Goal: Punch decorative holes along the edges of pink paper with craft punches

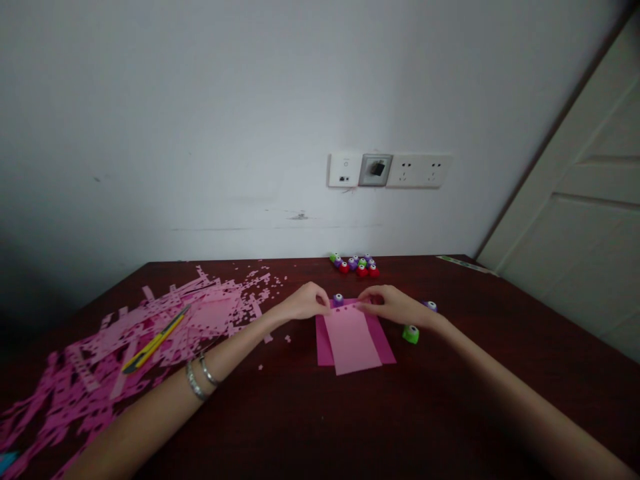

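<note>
A light pink sheet of paper [353, 343], with a row of small punched holes along its far edge, lies over a darker magenta sheet [325, 347]. My left hand [303, 301] pinches the light sheet's far left corner between thumb and fingertips. At the far right corner, my right hand [387, 303] holds the same sheet in a pinch. Just beyond the paper, between my hands, sits a purple craft punch [339, 299]. A green craft punch [411, 334] rests beneath my right wrist, and another purple punch [430, 306] shows partly behind that wrist.
Pink paper scraps [200, 313] spread over the table's left side, with a yellow utility knife [157, 340] on them. Several red, purple and green punches [362, 267] cluster near the wall. Wall sockets [419, 171] are above. A ruler-like strip [467, 265] lies at the far right.
</note>
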{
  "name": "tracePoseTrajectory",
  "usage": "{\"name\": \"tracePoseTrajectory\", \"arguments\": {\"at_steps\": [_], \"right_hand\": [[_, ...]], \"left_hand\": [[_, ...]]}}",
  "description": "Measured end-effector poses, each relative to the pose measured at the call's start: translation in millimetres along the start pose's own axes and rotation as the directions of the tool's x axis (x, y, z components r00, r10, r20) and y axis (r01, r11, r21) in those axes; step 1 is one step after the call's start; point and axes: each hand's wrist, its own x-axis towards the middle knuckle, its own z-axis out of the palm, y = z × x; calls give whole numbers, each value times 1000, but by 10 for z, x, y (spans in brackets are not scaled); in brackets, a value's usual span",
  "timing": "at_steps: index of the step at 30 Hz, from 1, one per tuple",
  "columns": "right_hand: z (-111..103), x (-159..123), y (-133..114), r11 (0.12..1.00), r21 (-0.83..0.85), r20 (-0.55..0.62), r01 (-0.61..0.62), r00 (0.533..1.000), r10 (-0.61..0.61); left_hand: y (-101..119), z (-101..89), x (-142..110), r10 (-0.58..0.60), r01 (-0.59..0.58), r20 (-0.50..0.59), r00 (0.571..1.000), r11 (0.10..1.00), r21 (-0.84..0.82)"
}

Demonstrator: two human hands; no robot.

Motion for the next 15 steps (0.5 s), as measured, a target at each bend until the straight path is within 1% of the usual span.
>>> {"name": "tracePoseTrajectory", "arguments": {"at_steps": [3,4,5,6,7,9,10,11,12,13,15], "right_hand": [[-42,-34,-33,981,184,164,-58,986,27],[-48,-40,-34,973,223,201,-67,979,21],[-49,-41,-29,967,246,212,-71,977,17],[-47,-38,-21,963,261,199,-71,980,18],[-44,-32,-10,959,274,171,-73,985,26],[-40,-15,11,949,307,114,-74,993,41],[-41,-6,19,945,318,108,-72,993,40],[-43,3,24,945,318,122,-69,992,32],[-44,11,27,950,306,149,-65,989,20],[-44,19,27,957,282,179,-59,984,8],[-32,39,25,975,219,230,-41,973,-11]], "left_hand": [[-18,-21,-19,-16,5,-97,995,993,-116],[-21,-25,-34,-31,15,-120,992,990,-138],[-20,-29,-56,-41,22,-125,991,989,-145],[-14,-36,-84,-42,27,-106,993,990,-136],[-5,-46,-115,-37,31,-57,998,993,-114],[17,-76,-177,-30,36,114,993,998,-49],[25,-93,-200,-34,38,198,980,999,-18],[29,-108,-214,-38,39,255,966,999,3],[27,-119,-217,-40,39,278,960,999,10],[21,-124,-209,-39,38,266,963,999,9],[-2,-113,-165,-33,35,173,984,999,-6]]}}
